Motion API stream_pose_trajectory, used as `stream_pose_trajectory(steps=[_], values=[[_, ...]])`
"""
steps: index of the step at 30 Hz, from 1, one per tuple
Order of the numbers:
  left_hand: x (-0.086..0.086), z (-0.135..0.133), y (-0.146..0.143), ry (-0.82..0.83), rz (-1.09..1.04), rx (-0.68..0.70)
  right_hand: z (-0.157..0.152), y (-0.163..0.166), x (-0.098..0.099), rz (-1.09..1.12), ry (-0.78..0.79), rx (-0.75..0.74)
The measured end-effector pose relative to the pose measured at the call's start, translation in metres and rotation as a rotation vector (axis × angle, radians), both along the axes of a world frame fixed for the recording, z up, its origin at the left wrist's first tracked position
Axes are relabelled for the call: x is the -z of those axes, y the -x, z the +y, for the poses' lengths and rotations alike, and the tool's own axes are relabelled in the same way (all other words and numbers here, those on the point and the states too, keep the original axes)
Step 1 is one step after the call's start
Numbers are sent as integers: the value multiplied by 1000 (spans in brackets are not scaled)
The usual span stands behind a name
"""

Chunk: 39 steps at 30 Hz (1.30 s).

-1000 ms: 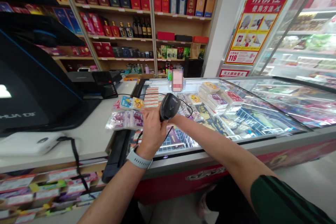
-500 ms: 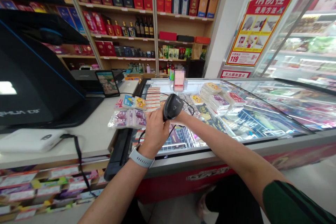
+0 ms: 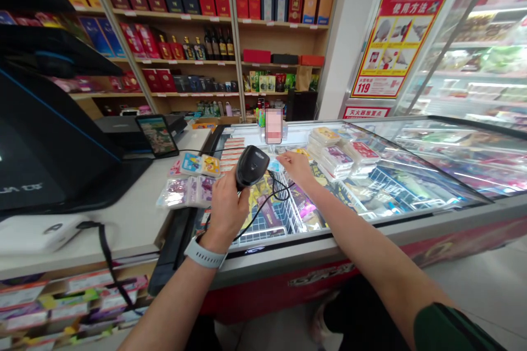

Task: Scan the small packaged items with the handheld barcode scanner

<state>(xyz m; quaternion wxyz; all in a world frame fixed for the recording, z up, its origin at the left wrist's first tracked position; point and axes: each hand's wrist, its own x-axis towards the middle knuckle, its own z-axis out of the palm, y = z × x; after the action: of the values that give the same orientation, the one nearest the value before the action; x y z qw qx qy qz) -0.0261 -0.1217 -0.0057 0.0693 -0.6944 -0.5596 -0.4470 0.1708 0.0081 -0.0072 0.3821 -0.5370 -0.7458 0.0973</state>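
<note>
My left hand is wrapped round the handle of a black barcode scanner, held above the glass-topped freezer. A pale watch band circles that wrist. To the right of the scanner, my right hand is closed in a pinch at the edge of a small light blue packet, which the scanner partly hides. The scanner's black cable loops between my hands. Left of the scanner, plastic-wrapped packs and a blue pack lie at the counter's edge.
Stacked packs sit on the freezer glass beyond my right hand. On the left counter stand a phone-like screen, a large black terminal and a white device. Shelves of boxes and bottles line the back.
My right hand has come out from behind the scanner and now shows to its right, fingers pinched. The scanner and left hand have shifted left in view; the view has also turned slightly.
</note>
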Motion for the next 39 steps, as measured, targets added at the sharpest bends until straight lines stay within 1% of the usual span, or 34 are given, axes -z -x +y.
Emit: stream_pose_trajectory(steps=[2, 4, 6, 9, 12, 17, 22, 30, 39], values=[[1, 2, 0, 4, 14, -4, 10, -7, 4, 281, 160, 7], [2, 3, 0, 3, 27, -3, 17, -10, 6, 541, 265, -16], [3, 3, 0, 3, 34, -2, 20, -12, 7, 720, 285, -79], [3, 3, -1, 23, 40, 17, 19, -11, 5, 836, 280, -188], [4, 3, -2, 27, 47, 34, 16, -9, 2, 877, 275, -231], [5, 3, -3, 31, 86, 47, 13, -9, -2, 917, 214, -231], [5, 1, -6, 69, 129, 39, 10, -10, -4, 906, 171, -252], [5, 2, -6, 82, 143, 15, 8, -9, -7, 885, 175, -221], [3, 0, -8, 75, 146, 6, 6, -8, -8, 875, 167, -233]])
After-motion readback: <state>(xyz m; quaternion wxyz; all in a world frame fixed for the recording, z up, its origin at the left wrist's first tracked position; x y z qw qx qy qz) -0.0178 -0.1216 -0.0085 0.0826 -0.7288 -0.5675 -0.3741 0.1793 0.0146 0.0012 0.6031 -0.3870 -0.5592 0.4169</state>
